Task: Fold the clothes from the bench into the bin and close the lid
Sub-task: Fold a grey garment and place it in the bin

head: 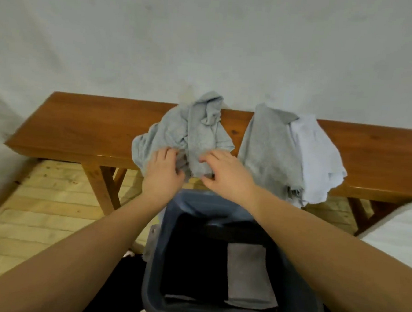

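2 hands are on the crumpled grey garment [191, 135] at the front edge of the bench [80, 125]; the left hand [163, 171] lies on its lower left part with fingers curled into the cloth, seemingly gathering a fold, and the right hand [225, 173] rests on its lower right part with fingers bent over the hem, thumb tucked under the edge; whether either pinch is firm I cannot tell, since the picture is soft there; the step in hand looks like taking up this garment to fold it, and it goes best if each hand finds a true corner or seam rather than a bunched middle, lifts the piece clear so it hangs flat, then lays it back on the bare wood and smooths it before folding; the cloth is limp and will slip off the edge if drawn forward carelessly; 2 more pieces, a second grey garment [269, 145] and a pale lilac garment [319, 159], lie just to the right, draped over the bench edge, near the right hand but apart from it; the bin [153, 283] stands open on the floor directly below the forearms, with 1 folded grey piece [247, 275] already inside at its right; no lid shows clearly.
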`<state>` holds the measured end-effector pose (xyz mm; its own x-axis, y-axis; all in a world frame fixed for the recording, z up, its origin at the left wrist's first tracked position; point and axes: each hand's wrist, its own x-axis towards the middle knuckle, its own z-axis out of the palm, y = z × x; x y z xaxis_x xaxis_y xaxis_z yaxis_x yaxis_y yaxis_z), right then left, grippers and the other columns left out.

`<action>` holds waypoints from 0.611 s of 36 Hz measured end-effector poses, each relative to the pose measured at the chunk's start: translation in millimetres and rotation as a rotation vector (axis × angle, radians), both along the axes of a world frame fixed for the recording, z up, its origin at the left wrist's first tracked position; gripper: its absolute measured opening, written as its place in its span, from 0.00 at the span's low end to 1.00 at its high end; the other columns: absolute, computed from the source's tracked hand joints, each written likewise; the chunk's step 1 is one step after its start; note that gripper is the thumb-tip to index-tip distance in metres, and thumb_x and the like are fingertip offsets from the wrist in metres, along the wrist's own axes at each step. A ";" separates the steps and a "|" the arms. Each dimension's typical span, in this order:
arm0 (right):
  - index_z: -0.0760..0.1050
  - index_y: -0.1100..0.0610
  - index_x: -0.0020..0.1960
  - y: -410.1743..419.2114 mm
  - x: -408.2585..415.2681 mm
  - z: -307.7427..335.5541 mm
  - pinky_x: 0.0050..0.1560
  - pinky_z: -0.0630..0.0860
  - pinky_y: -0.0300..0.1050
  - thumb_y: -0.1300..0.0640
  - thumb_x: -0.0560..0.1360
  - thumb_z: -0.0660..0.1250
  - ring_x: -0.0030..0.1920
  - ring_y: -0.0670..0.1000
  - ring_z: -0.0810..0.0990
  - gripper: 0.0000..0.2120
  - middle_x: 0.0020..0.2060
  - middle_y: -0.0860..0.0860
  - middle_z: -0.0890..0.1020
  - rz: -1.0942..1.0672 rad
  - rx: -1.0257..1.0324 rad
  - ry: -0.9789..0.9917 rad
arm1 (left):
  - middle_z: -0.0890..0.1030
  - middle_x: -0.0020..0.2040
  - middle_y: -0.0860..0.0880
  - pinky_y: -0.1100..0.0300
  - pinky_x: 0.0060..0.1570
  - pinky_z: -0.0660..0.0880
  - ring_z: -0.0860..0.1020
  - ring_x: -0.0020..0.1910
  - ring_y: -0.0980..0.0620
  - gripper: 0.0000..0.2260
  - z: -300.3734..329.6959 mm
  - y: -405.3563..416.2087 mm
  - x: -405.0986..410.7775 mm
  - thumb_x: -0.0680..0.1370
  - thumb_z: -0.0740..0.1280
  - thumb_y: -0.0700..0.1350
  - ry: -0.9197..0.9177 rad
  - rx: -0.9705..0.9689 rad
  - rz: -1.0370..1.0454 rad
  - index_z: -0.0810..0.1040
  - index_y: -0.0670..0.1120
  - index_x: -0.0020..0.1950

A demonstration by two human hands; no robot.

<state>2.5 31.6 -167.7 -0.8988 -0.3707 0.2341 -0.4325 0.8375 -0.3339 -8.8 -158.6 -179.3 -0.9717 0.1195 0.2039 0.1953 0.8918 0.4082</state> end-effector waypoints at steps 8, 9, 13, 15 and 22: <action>0.74 0.52 0.70 -7.3 -33.7 -23.9 0.70 0.66 0.48 0.57 0.77 0.67 0.70 0.51 0.69 0.21 0.70 0.48 0.73 -0.030 0.071 -0.189 | 0.69 0.74 0.48 0.51 0.69 0.63 0.66 0.73 0.46 0.20 -11.7 -13.6 -26.0 0.78 0.66 0.48 -0.079 -0.234 -0.123 0.73 0.48 0.70; 0.76 0.53 0.67 -7.2 -34.3 -25.8 0.71 0.65 0.47 0.60 0.78 0.65 0.70 0.51 0.71 0.18 0.69 0.49 0.75 -0.048 -0.012 -0.203 | 0.69 0.74 0.48 0.52 0.70 0.63 0.66 0.73 0.45 0.19 -11.9 -15.2 -27.2 0.79 0.65 0.46 -0.080 -0.238 -0.141 0.73 0.48 0.70; 0.79 0.54 0.65 -2.1 -33.5 -14.5 0.65 0.68 0.38 0.59 0.81 0.62 0.66 0.50 0.75 0.15 0.65 0.49 0.79 -0.165 -0.233 -0.367 | 0.65 0.78 0.49 0.55 0.70 0.62 0.62 0.76 0.49 0.19 -1.7 -23.9 -37.2 0.82 0.61 0.45 -0.202 -0.229 -0.208 0.71 0.48 0.73; 0.81 0.53 0.61 2.4 -36.2 -1.0 0.53 0.72 0.39 0.56 0.83 0.59 0.57 0.51 0.79 0.13 0.56 0.50 0.83 -0.218 -0.345 -0.496 | 0.63 0.78 0.51 0.58 0.71 0.60 0.61 0.77 0.51 0.19 8.3 -29.8 -42.4 0.83 0.59 0.45 -0.279 -0.207 -0.227 0.69 0.49 0.75; 0.76 0.52 0.49 41.7 -71.3 64.7 0.54 0.80 0.56 0.51 0.83 0.55 0.48 0.56 0.83 0.13 0.46 0.54 0.83 -0.595 -0.863 -0.386 | 0.79 0.63 0.49 0.58 0.46 0.75 0.78 0.53 0.50 0.19 36.0 -41.2 -49.7 0.83 0.56 0.43 -0.375 -0.042 -0.132 0.72 0.54 0.72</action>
